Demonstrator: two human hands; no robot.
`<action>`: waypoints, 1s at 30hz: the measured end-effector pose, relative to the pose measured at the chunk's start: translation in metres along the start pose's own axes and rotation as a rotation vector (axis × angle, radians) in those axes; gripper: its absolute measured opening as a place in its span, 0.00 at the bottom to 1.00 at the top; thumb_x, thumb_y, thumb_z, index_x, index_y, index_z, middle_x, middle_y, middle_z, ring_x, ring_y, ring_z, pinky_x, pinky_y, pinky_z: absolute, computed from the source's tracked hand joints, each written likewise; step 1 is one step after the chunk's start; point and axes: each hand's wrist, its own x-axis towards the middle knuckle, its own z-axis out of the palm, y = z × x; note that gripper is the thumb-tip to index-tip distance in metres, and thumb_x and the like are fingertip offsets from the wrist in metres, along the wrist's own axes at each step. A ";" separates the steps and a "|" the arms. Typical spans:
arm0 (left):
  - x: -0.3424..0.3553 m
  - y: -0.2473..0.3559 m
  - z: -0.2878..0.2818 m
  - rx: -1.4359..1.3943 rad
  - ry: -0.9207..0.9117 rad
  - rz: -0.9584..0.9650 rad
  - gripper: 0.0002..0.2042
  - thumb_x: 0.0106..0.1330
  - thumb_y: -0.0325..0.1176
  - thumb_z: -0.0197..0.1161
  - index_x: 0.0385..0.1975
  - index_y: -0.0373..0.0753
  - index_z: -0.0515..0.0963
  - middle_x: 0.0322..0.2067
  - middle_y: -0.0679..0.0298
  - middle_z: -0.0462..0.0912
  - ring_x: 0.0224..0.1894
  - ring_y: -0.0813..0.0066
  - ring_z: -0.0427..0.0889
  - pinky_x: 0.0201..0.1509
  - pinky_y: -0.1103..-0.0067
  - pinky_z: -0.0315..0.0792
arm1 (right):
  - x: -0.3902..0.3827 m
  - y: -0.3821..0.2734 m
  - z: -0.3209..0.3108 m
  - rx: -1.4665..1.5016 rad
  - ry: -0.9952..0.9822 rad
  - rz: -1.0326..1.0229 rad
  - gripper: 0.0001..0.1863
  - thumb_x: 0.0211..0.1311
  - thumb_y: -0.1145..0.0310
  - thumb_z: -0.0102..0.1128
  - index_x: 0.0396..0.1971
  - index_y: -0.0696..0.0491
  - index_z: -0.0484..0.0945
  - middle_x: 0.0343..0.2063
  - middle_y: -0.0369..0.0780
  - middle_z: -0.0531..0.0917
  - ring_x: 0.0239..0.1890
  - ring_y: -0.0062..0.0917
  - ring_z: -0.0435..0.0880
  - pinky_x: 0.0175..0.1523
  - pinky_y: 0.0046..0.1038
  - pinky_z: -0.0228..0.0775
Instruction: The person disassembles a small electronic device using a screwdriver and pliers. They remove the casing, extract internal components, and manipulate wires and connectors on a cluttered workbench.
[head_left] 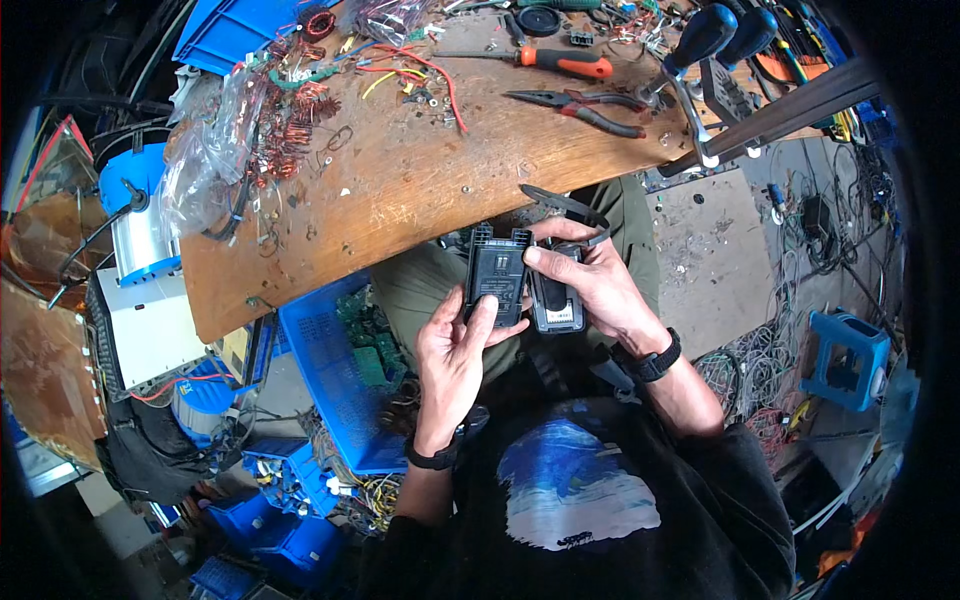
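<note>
Over my lap, just off the bench edge, my left hand (450, 350) grips a flat black battery pack (497, 262). Its printed face is up, with ridged contacts at the far end and my thumb pressed on the near part. Close beside it, my right hand (610, 285) is closed around a black handheld device (553, 305) with a light label at its near end. My fingers hide part of that device, and its exact kind is unclear. A dark loop strap (580, 207) curves up from my right hand.
The worn wooden bench (390, 215) carries long-nose pliers (580, 105), an orange-handled screwdriver (560, 62), copper coils (290, 125) and wire scraps. A clamp with blue handles (700, 45) stands at its right. Left of my legs, a blue crate (335, 385) holds green circuit boards (372, 345). Cables (745, 360) cover the right floor.
</note>
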 end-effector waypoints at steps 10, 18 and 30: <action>-0.004 0.010 0.008 0.063 0.012 -0.017 0.13 0.78 0.27 0.55 0.57 0.28 0.76 0.47 0.56 0.85 0.44 0.68 0.88 0.49 0.68 0.88 | -0.002 0.000 -0.003 0.007 0.018 0.042 0.08 0.69 0.69 0.67 0.43 0.56 0.82 0.30 0.34 0.85 0.30 0.16 0.85 0.35 0.23 0.82; -0.002 0.004 0.003 -0.007 -0.014 -0.040 0.17 0.82 0.33 0.49 0.57 0.24 0.74 0.47 0.52 0.85 0.45 0.64 0.89 0.49 0.68 0.88 | 0.005 0.008 -0.009 0.003 -0.017 0.012 0.08 0.71 0.68 0.65 0.43 0.56 0.82 0.31 0.33 0.84 0.31 0.15 0.84 0.34 0.23 0.83; -0.003 0.002 0.002 0.007 -0.008 -0.039 0.20 0.82 0.36 0.47 0.59 0.24 0.73 0.49 0.51 0.84 0.45 0.63 0.88 0.50 0.68 0.88 | 0.006 0.010 -0.008 0.017 -0.012 0.021 0.09 0.70 0.67 0.65 0.44 0.55 0.82 0.34 0.33 0.84 0.33 0.15 0.83 0.34 0.23 0.84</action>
